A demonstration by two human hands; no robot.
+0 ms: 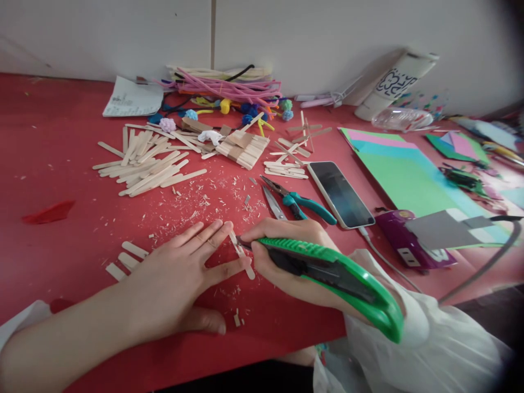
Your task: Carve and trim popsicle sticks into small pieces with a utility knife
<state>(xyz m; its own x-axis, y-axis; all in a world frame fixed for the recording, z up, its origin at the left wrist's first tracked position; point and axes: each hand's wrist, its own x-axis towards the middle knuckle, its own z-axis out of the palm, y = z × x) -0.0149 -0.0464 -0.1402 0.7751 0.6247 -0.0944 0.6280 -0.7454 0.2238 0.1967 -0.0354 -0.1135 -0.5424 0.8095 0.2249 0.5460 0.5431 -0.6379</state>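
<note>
My right hand grips a green and black utility knife, its blade tip pointing left. The tip touches or is very close to a craft stick lying on the red table. Flat and with fingers stretched, my left hand presses on this stick with its fingertips at the top and lower part. Some cut craft sticks lie by my left wrist, partly covered by it. Small wood shavings are scattered around the stick.
Behind lie a pile of craft sticks, a bundle of craft sticks and pink pipe cleaners. Teal-handled pliers, scissors, a phone and green paper are right. A red scrap lies left.
</note>
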